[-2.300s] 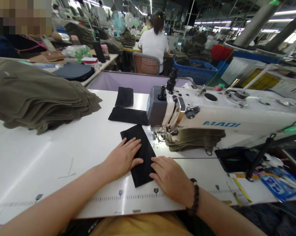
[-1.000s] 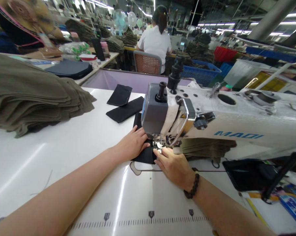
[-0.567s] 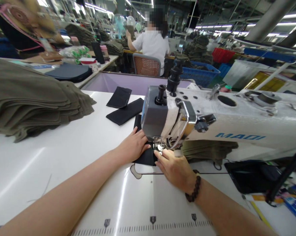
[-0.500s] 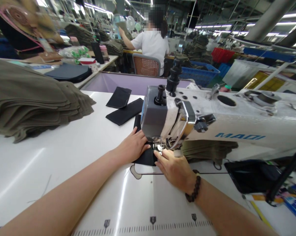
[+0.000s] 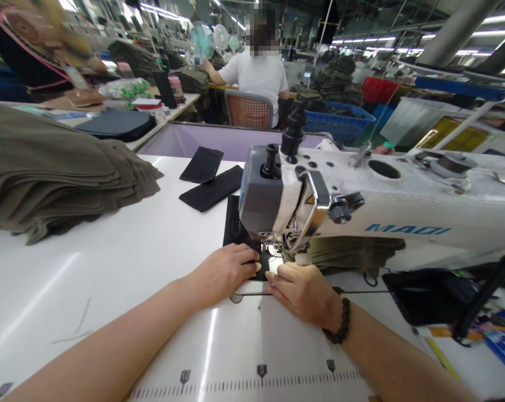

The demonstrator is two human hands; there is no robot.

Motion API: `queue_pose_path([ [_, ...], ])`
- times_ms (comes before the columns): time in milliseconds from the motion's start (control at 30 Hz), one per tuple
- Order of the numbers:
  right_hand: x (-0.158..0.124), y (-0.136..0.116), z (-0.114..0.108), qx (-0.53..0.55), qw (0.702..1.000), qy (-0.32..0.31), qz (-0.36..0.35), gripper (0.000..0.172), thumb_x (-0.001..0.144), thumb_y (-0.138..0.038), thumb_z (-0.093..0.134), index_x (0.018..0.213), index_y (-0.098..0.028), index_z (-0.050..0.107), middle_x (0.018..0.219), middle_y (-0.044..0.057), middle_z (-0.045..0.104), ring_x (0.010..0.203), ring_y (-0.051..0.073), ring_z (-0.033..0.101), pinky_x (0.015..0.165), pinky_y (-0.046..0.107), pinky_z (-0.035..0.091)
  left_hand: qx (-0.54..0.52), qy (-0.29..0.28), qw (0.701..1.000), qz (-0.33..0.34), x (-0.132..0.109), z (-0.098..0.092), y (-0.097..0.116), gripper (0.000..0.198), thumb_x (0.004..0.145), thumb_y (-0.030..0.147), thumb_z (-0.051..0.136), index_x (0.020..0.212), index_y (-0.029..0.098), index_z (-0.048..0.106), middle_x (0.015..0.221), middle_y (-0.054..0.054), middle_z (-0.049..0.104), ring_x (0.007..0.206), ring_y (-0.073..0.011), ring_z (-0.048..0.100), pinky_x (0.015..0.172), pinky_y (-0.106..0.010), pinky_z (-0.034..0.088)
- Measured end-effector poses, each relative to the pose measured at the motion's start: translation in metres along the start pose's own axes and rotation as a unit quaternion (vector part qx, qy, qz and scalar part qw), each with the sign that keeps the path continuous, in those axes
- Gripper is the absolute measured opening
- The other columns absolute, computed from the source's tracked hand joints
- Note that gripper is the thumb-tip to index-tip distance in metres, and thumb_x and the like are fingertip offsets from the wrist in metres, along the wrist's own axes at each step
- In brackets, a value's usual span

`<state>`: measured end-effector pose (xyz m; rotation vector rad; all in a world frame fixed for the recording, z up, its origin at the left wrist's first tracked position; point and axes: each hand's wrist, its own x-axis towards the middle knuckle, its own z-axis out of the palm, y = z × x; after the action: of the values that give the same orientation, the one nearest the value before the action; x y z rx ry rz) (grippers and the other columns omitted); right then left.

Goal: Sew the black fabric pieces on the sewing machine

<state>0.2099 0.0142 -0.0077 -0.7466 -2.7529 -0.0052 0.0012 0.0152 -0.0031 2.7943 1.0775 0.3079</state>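
Feeding black fabric piece (image 5: 234,226) farther beyond left hand (image 5: 229,271) and right hand (image 5: 303,287) than half a second ago. Noting blue basket (image 5: 342,125), far beyond right hand, holding olive fabric (image 5: 315,101). Pressing the flat, matte piece under sewing machine (image 5: 361,206), laying both palms open, gripping nothing.

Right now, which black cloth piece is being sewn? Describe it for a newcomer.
Find the white sewing machine. The black piece lies under its head, left hand on its near end, right hand at its edge. The two other black pieces lie loose farther back, untouched.
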Motion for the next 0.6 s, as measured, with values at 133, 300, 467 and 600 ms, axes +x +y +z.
queue_pose_path([
  [133, 0.001, -0.001, 0.001, -0.001, 1.0, 0.001, 0.008, 0.018, 0.086, -0.027, 0.048, 0.088, -0.016, 0.062, 0.067, 0.0, 0.058, 0.059, 0.013, 0.053, 0.052, 0.026, 0.031, -0.018, 0.001, 1.0, 0.003, -0.004, -0.003, 0.005, 0.023, 0.089, 0.023, 0.04, 0.091, 0.015, 0.061, 0.098, -0.005, 0.06, 0.089, -0.0186, 0.054, 0.081, -0.032, 0.043],
  [300, 0.004, -0.003, 0.002, 0.0, 0.999, -0.03, 0.043, 0.019, 0.086, -0.027, 0.049, 0.096, -0.015, 0.06, 0.071, 0.001, 0.06, 0.063, 0.013, 0.056, 0.054, 0.024, 0.034, -0.015, 0.007, 1.0, -0.006, 0.001, -0.006, -0.001, 0.023, 0.089, 0.022, 0.041, 0.089, 0.015, 0.063, 0.095, -0.006, 0.061, 0.089, -0.0191, 0.055, 0.081, -0.031, 0.043],
  [467, 0.006, -0.004, 0.006, -0.008, 0.995, -0.026, 0.092, 0.022, 0.084, -0.025, 0.051, 0.103, -0.016, 0.059, 0.08, 0.003, 0.064, 0.073, 0.014, 0.059, 0.06, 0.023, 0.039, 0.004, 0.038, 0.999, -0.013, 0.006, -0.003, -0.006, 0.021, 0.088, 0.02, 0.042, 0.088, 0.014, 0.063, 0.092, -0.006, 0.062, 0.084, -0.018, 0.056, 0.076, -0.029, 0.045],
  [600, 0.01, -0.004, 0.006, -0.032, 0.992, -0.033, 0.12, 0.024, 0.084, -0.024, 0.051, 0.105, -0.016, 0.058, 0.081, 0.005, 0.064, 0.074, 0.015, 0.059, 0.061, 0.022, 0.039, 0.014, 0.061, 0.998, -0.02, 0.009, 0.001, -0.012, 0.018, 0.086, 0.02, 0.045, 0.086, 0.014, 0.061, 0.091, -0.006, 0.062, 0.086, -0.0189, 0.056, 0.075, -0.028, 0.045],
])
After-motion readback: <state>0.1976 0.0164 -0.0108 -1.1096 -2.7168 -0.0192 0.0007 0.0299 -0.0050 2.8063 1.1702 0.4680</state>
